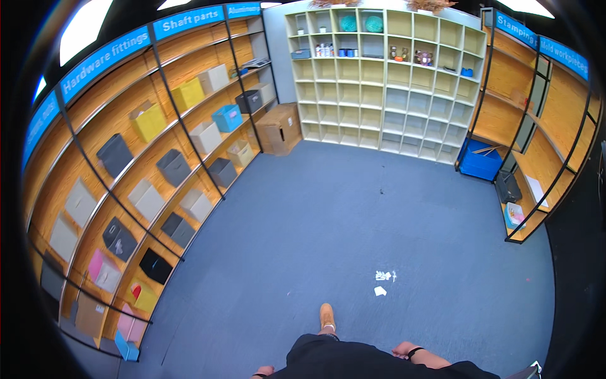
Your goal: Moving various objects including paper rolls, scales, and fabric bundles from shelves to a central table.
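1. Blue floor (278,215); wooden shelving (120,117) with bins (173,167) lines its left edge, a pale cubby shelf (384,95) its far edge.
2. White scraps (380,291) lie flat toward the floor's near edge.
3. Right hand (402,349), left hand (266,370): fingers apart or together, I cannot tell.

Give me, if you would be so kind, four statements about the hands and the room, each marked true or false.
1. The right hand has a dark band at its wrist. True.
2. The left hand is touching the white scraps. False: the white scraps lie on the blue floor, apart from both hands.
3. The cardboard box stands on top of the white cubby unit. False: it stands on the floor, by the unit's left end.
4. One tan shoe shows beyond the dark clothing. True.
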